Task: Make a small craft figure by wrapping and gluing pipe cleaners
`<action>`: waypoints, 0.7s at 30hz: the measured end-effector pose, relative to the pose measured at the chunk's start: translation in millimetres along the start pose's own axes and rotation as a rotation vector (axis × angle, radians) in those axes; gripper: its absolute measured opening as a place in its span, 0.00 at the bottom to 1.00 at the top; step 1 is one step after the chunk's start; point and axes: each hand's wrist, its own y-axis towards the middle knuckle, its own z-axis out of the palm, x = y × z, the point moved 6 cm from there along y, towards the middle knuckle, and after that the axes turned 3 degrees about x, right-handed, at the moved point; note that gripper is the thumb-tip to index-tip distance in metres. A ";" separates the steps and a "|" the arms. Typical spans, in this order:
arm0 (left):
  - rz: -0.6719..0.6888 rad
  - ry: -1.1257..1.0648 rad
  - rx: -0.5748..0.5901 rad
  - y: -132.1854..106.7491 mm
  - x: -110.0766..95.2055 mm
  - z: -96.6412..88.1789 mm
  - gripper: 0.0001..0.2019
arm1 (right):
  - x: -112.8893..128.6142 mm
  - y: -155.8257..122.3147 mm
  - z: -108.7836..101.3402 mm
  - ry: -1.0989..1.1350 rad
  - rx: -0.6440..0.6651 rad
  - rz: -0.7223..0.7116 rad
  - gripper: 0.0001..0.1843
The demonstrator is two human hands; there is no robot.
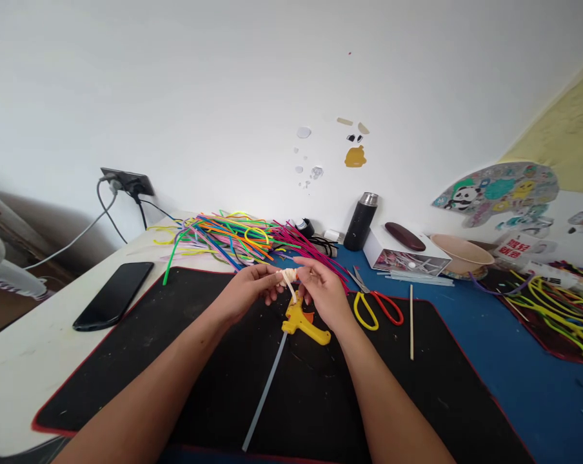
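Both hands (247,291) (327,294) pinch a cream coil (287,277) between their fingers (271,281) over a red-edged black mat (224,386) before a white wall (199,96).

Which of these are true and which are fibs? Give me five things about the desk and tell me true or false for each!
1. The left hand and the right hand both hold the pale wrapped piece. True.
2. The scissors lie to the right of the glue gun. True.
3. Both handles of the scissors are green. False: one is yellow and the other is red.
4. The left hand holds the glue gun. False: the glue gun lies on the black mat.
5. The black bottle stands farther back than the scissors. True.
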 end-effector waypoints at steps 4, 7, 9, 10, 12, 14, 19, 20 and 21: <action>-0.047 -0.046 0.001 0.2 6.2 1.1 0.23 | -2.9 -1.4 6.0 -0.085 0.073 0.045 0.25; -0.010 0.011 0.033 0.2 5.1 3.3 0.26 | -3.9 -1.1 7.3 -0.070 0.078 0.050 0.23; 0.022 0.029 0.046 -0.2 2.1 3.5 0.27 | -4.7 -0.4 7.2 -0.021 0.077 0.064 0.23; 0.039 0.026 0.038 -0.4 0.1 2.5 0.27 | -5.1 0.0 6.7 0.003 0.071 0.073 0.23; 0.073 0.017 0.010 -0.5 -4.0 -0.6 0.28 | -5.9 0.7 5.3 0.039 0.054 0.087 0.24; 0.096 0.015 -0.007 -0.2 -6.8 -2.5 0.29 | -6.8 1.0 4.7 0.062 0.045 0.102 0.24; 0.113 0.035 -0.016 0.6 -7.6 -1.5 0.25 | -8.5 -0.1 5.8 0.101 0.034 0.143 0.26; 0.119 0.042 -0.020 0.4 -7.8 -1.1 0.25 | -8.4 -0.6 6.0 0.106 0.032 0.149 0.26; 0.126 0.048 -0.021 0.1 -8.2 -0.6 0.24 | -8.1 -1.0 6.2 0.109 0.030 0.152 0.27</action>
